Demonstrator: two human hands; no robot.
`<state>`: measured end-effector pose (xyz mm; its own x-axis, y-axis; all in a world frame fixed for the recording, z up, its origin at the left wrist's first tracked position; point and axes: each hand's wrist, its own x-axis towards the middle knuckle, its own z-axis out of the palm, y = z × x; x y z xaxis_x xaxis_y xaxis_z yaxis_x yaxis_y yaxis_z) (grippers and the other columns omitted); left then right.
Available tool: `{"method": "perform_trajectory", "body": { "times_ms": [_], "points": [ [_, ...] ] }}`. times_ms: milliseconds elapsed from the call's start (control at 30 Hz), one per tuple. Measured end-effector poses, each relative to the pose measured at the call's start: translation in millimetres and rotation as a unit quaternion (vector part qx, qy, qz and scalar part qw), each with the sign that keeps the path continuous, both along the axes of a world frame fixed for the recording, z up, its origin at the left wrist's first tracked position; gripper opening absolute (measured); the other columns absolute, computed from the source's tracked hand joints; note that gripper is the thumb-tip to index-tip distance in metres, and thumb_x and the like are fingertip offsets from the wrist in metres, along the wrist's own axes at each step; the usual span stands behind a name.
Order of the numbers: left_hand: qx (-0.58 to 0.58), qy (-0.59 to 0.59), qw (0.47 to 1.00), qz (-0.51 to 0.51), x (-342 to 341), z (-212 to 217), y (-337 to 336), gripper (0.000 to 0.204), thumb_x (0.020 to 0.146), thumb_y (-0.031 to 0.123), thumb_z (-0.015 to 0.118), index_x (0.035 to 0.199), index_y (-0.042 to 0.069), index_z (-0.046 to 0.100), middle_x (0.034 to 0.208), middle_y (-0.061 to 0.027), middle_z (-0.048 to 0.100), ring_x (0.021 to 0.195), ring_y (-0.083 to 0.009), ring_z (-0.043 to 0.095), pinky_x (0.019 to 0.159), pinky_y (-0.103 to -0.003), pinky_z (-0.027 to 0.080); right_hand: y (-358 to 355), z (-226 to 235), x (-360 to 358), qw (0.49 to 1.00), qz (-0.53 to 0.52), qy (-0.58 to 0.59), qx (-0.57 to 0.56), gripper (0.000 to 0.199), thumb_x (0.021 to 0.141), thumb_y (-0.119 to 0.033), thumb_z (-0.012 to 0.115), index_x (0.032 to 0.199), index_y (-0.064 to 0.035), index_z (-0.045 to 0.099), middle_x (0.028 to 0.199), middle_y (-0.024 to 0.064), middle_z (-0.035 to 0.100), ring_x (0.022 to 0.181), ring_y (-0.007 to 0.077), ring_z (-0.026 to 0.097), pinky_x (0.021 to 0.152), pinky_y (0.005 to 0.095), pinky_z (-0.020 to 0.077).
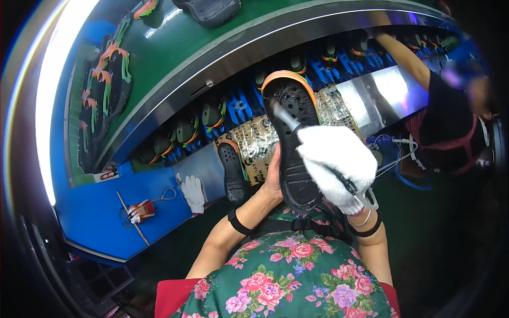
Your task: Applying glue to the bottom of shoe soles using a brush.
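Two hands close on their work: the left hand (273, 175), bare, grips the edge of a black sole (289, 149), its thumb along the side and the other fingers mostly hidden; the right hand (339, 159), in a white knitted glove, is wrapped round a brush (288, 117), the single fingers hard to tell apart. The sole is above the person's lap, its holed, orange-rimmed end pointing away, and the brush head is at that end, seemingly touching it.

Glossy streaks show at both ends of the sole, while the middle looks duller; I judge the brushing to be partway, with the far end in hand, though glare makes coverage uncertain. Just left, a second sole (232, 169) lies by the bench (207, 164), free of either hand; whether it has been brushed I cannot tell.

Farther left, a spare glove (193, 192) and a red tin (142, 211) rest on the blue table (90, 212). Beyond the bench, shoes (186, 130) stand among blue holders (239, 106); more lie on the green belt (175, 53). At right, a co-worker's arm (405, 58) reaches toward the row.
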<state>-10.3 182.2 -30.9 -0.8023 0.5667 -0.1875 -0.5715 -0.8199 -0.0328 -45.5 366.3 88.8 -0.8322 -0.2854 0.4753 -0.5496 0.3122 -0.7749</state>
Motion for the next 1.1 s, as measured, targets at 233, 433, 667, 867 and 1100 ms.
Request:
{"method": "perform_trajectory", "body": {
  "times_ms": [233,433,667,867,1100],
  "points": [
    [-0.161,-0.025,0.986,-0.033,-8.3,3.2,-0.6,0.089,0.099,0.076,0.043,0.155,0.008,0.045,0.15,-0.0177,0.056,0.136,-0.0327,0.058,0.116,-0.052,0.047,-9.2,-27.0,14.8,0.999,-0.012,0.036,0.038,0.031,0.08,-0.001,0.077,0.11,-0.0081,0.081,0.113,0.0111,0.079,0.106,0.0304,0.075,0.095,0.0419,0.0568],
    [-0.254,0.022,0.967,-0.014,-30.9,22.2,-2.4,0.104,0.094,0.086,0.037,0.162,0.008,0.034,0.161,-0.0142,0.044,0.146,-0.0352,0.046,0.12,-0.056,0.039,-13.2,-11.3,-1.9,0.999,-0.034,0.03,-0.021,0.029,0.08,0.0,0.077,0.108,-0.0067,0.081,0.109,0.0119,0.079,0.106,0.0306,0.075,0.093,0.0406,0.0575],
    [0.09,0.051,0.994,0.045,-54.0,30.9,3.3,0.112,0.09,0.091,0.033,0.162,0.006,0.03,0.16,-0.0167,0.045,0.144,-0.0435,0.047,0.119,-0.064,0.038,-11.7,-20.7,-7.9,0.996,-0.028,0.0,-0.088,0.018,0.081,-0.001,0.08,0.098,-0.0077,0.08,0.105,0.012,0.079,0.1,0.0285,0.076,0.099,0.0447,0.056],
    [-0.005,0.155,0.988,0.016,-65.9,28.1,7.5,0.112,0.088,0.091,0.041,0.159,0.004,0.035,0.142,-0.0314,0.057,0.125,-0.0441,0.063,0.108,-0.06,0.052,-21.0,-28.9,10.6,0.995,0.05,-0.039,-0.081,0.028,0.083,-0.001,0.081,0.109,-0.0112,0.081,0.112,0.0091,0.079,0.105,0.0251,0.075,0.098,0.0397,0.0558],
    [0.025,0.093,0.993,0.066,-84.0,40.7,6.6,0.107,0.087,0.09,0.045,0.159,0.012,0.037,0.143,-0.0288,0.056,0.126,-0.0478,0.06,0.103,-0.065,0.053,-10.8,-31.2,0.2,0.997,0.039,0.043,-0.043,0.027,0.08,0.001,0.081,0.105,-0.0093,0.081,0.106,0.0115,0.079,0.097,0.0293,0.076,0.089,0.0394,0.0594]
  ]
}}
